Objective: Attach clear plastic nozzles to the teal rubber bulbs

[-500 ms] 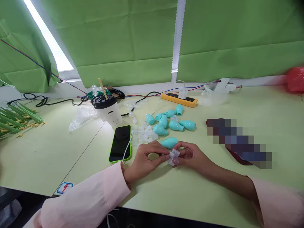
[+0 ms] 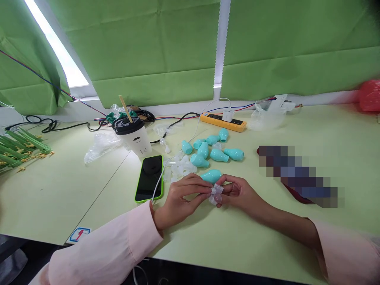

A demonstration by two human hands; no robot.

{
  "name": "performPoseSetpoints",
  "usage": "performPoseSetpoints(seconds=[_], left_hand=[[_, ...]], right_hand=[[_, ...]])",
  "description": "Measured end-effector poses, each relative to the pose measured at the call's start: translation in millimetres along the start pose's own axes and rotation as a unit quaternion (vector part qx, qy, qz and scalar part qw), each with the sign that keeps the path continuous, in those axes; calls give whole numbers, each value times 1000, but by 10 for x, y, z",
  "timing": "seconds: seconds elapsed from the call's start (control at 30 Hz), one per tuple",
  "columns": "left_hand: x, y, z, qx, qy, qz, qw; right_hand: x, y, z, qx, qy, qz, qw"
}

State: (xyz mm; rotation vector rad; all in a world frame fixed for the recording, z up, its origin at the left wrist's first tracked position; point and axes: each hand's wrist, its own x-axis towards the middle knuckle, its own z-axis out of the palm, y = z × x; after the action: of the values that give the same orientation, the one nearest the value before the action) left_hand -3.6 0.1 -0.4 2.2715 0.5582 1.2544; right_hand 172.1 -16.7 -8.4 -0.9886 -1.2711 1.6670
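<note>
Between my hands is a small clear plastic piece [image 2: 215,194]. My left hand [image 2: 184,196] pinches its left side with thumb and fingers. My right hand [image 2: 239,192] grips it from the right, its fingers bent around it. Just behind the fingers lies a turquoise bulb-shaped piece [image 2: 211,175]. Farther back, several more turquoise pieces [image 2: 219,155] lie in a loose group. A pile of small translucent white parts [image 2: 179,166] sits left of them.
A phone with a green edge [image 2: 149,178] lies left of my hands, with a white cable across it. Behind stand a lidded cup [image 2: 135,141] and a yellow power strip [image 2: 223,122]. A pixelated dark object [image 2: 297,174] is at right, green stems [image 2: 22,148] far left.
The fingers of my left hand have straightened and closed together a little over the clear piece. My right hand has barely moved. The whole view has shifted slightly.
</note>
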Motion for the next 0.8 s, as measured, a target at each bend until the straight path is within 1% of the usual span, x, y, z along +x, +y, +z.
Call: performPoseSetpoints(seconds=[0.13, 0.2, 0.3, 0.43, 0.63, 0.8], left_hand=[[-26, -27, -6, 42, -11, 77, 996], [-48, -41, 5, 74, -1, 110, 991], [-78, -54, 31, 121, 12, 126, 985], [-73, -43, 51, 111, -9, 105, 988], [-27, 6, 36, 71, -46, 42, 995], [-61, 77, 6, 113, -86, -10, 990]], right_hand=[[-1, -11, 1, -14, 3, 0, 1000], [0, -9, -2, -19, 1, -3, 1000], [2, -6, -6, -19, 2, -4, 1000], [7, -7, -7, -21, 18, -7, 1000], [-3, -19, 6, -31, 34, -11, 999], [-11, -10, 12, -39, 40, -16, 998]])
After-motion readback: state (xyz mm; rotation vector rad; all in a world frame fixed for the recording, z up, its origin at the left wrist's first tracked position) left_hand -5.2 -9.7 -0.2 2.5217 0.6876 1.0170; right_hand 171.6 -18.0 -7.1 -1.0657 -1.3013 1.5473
